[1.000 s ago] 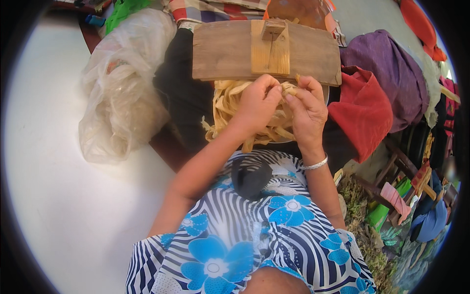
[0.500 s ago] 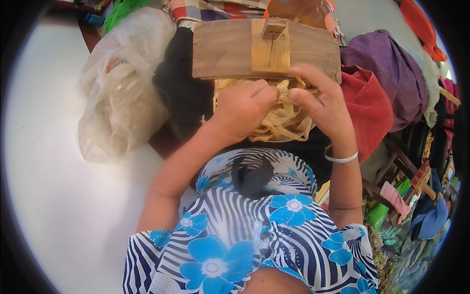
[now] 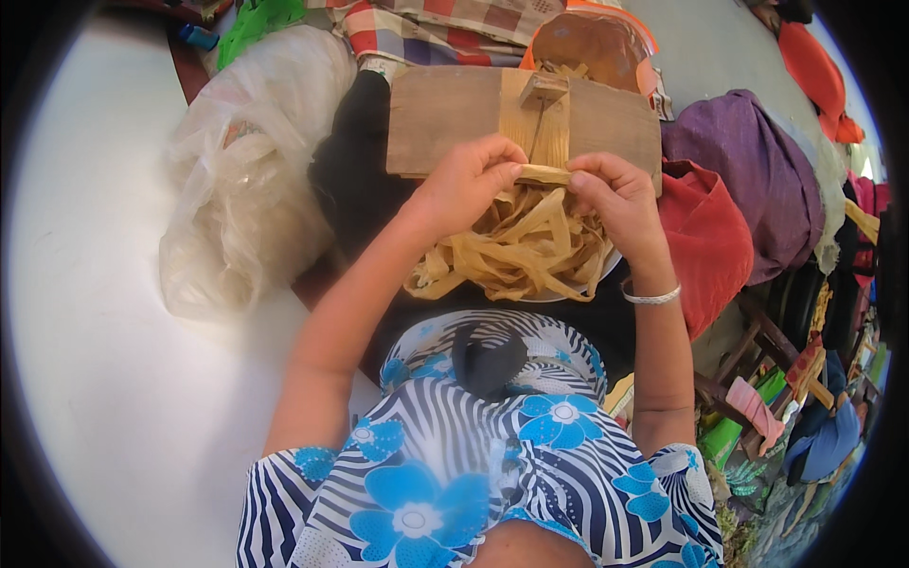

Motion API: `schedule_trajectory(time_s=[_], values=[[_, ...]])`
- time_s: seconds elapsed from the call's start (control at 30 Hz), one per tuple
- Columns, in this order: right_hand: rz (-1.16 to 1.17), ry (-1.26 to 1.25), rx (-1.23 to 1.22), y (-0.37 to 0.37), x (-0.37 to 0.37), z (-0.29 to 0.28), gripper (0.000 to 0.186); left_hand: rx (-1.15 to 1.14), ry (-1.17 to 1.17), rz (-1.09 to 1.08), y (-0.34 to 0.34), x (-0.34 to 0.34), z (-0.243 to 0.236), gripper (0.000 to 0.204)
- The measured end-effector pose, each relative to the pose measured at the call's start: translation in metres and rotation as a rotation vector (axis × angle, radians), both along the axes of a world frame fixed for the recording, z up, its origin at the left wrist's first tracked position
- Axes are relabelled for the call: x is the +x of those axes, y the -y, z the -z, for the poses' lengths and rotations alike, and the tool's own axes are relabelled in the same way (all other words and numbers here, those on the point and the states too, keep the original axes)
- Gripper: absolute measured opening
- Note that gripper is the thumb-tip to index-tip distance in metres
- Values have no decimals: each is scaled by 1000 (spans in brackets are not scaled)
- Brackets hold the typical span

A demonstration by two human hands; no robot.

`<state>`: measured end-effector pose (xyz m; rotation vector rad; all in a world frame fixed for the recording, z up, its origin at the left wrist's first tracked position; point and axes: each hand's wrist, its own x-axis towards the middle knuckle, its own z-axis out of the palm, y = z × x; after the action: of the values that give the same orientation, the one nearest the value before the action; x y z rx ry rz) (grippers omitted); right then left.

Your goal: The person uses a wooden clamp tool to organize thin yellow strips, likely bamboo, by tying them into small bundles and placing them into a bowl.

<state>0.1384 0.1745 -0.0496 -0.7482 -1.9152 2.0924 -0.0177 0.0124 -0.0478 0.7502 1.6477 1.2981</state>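
My left hand (image 3: 466,189) and my right hand (image 3: 617,204) pinch a short, flat tan strip (image 3: 545,174) between them, held level along the lower edge of a wooden board (image 3: 437,115). The board has a lighter centre piece with a small block (image 3: 546,87) and what looks like a thin metal rod below it. Under my hands, a pile of tan strips (image 3: 511,251) lies loosely in a round white container (image 3: 608,276), whose rim shows mostly at the lower right.
A clear plastic bag (image 3: 237,208) lies left on a white surface (image 3: 114,398). Beside the board are red cloth (image 3: 705,251), purple cloth (image 3: 743,180) and dark cloth (image 3: 346,161). An orange-rimmed container (image 3: 592,43) and checked cloth (image 3: 436,28) sit beyond. Assorted items (image 3: 824,426) crowd the right.
My hands spread and shifted, and now hold a strip level between them, where earlier they were bunched over the pile. The board and surroundings sit slightly lower in the picture.
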Motion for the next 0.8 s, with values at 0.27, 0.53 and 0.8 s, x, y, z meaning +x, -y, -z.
schedule_trajectory(time_s=[0.27,0.53,0.8], values=[[165,29,515,1,-33,51,12,-69,-198,-139,-25,-21,29,17],[183,64,1217,6,8,22,19,-55,-302,-179,-5,-18,40,11],[173,-117,982,34,8,-6,10,-39,461,11,0,66,-20,21]])
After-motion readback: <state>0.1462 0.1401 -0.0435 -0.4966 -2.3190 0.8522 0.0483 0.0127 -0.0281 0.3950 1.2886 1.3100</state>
